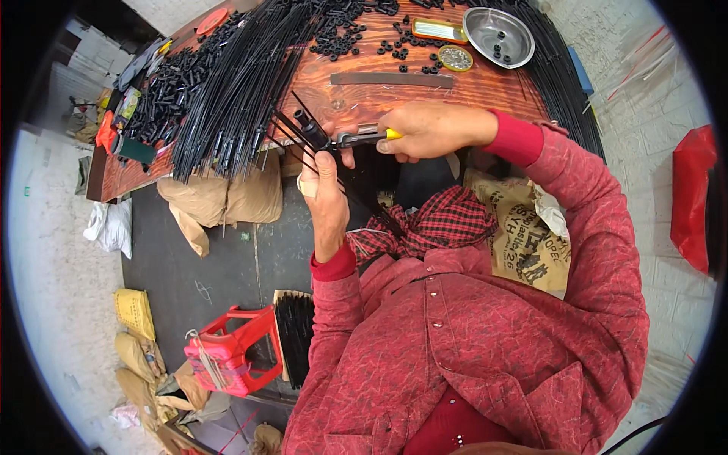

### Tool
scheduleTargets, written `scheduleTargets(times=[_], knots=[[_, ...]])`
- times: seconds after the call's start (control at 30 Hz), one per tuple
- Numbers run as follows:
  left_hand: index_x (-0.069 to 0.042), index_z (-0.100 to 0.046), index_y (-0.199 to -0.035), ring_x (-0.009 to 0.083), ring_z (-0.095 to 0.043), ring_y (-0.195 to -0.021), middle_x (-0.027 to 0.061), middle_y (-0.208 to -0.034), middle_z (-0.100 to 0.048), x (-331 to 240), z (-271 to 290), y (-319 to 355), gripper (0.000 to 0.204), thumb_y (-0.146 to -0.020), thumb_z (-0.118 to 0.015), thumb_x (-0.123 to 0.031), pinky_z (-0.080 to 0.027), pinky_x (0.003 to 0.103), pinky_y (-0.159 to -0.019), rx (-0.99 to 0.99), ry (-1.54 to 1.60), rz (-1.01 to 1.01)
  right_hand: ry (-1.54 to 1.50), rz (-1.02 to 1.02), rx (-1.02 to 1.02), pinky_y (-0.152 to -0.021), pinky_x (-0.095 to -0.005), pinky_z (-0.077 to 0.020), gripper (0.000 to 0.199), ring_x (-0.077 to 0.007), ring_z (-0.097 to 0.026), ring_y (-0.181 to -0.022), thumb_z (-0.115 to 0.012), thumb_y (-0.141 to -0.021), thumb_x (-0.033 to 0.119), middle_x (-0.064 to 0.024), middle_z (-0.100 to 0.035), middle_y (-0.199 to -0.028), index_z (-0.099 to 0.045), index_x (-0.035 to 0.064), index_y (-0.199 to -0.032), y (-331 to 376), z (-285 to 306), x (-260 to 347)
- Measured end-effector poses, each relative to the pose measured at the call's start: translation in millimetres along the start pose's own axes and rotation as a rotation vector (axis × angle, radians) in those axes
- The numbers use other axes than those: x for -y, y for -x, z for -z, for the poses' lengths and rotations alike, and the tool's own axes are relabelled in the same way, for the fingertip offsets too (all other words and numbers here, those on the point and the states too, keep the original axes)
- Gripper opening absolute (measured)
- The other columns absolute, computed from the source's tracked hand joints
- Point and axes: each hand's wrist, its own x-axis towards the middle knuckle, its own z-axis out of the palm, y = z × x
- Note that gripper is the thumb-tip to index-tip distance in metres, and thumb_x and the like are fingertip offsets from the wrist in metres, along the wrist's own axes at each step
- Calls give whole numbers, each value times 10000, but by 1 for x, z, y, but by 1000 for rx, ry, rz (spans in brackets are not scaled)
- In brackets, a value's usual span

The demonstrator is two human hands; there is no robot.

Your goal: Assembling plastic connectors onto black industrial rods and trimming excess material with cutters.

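My left hand (326, 193) is closed around a black cylindrical fitting (312, 130) with several thin black rods (288, 125) beside it, held over the table's near edge. A pale strip wraps a finger of that hand. In my right hand (428, 129) is a pair of pliers (360, 139) with yellow on the handle. The jaws of the pliers meet the side of the fitting near my left fingertips; what exactly they bite on is too small to tell.
Long black rods (235, 83) lie bundled across the wooden table (364, 97), next to heaped black parts (171, 95). Farther back stand a metal bowl (523, 38), a yellow-rimmed dish (456, 58) and a flat metal strip (390, 80). A red stool (239, 353) is at lower left.
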Motion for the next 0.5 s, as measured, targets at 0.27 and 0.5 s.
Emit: scheduleTargets(times=[0.27, 0.5], knots=[[32, -522, -1252, 121, -496, -723, 56, -843, -568, 6, 3, 3, 447, -1022, -463, -347, -420, 264, -691, -21, -82, -28, 349, 102, -112, -647, -469, -496, 296, -393, -644, -757, -608, -894, 294, -206, -644, -759, -627, 3, -951, 13, 18, 22], [29, -528, -1230, 122, -486, -713, 57, -798, -558, 0, -12, 9, 406, -1036, -427, -314, -415, 262, -669, -75, -288, -85, 454, 50, -90, -657, -474, -509, 295, -397, -647, -746, -611, -875, 268, -219, -641, -731, -647, -24, -860, 13, 19, 31]])
